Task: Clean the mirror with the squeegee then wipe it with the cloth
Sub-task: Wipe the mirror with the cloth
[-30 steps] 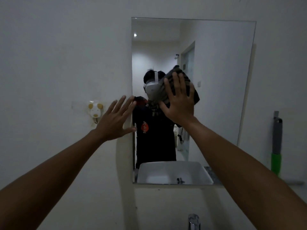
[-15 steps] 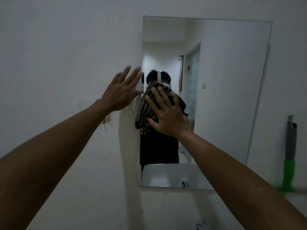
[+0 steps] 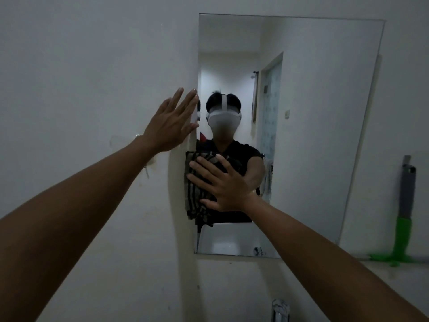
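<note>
Pressing flat against the glass, the right hand (image 3: 222, 184) has its fingers spread wide and pins a dark striped cloth (image 3: 197, 189) against the lower left part of the mirror (image 3: 325, 135). The hand does not grip the cloth; it holds it under the open palm and fingers. The cloth is bunched, its long axis roughly vertical, its stripes running mostly up and down, and its left edge laps slightly past the mirror's left edge onto the wall (image 3: 81, 77). A ragged lower end hangs just above the reflected basin.

The left hand (image 3: 171, 122) is open, fingers extended and pointing up and to the right, laid flat on the wall with the fingertips at the mirror's left edge. It holds nothing.

The mirror is a frameless rectangle, long axis upright, fixed to the white wall. It reflects a person wearing a white headset and a dark top.

The squeegee (image 3: 405, 212) stands well apart to the right of the mirror, upright against the wall, long axis vertical: grey handle uppermost, green section below, green blade end down on the counter (image 3: 394, 273). Neither hand touches it.

A chrome tap (image 3: 280, 310) shows at the bottom edge of the view, below the mirror.
</note>
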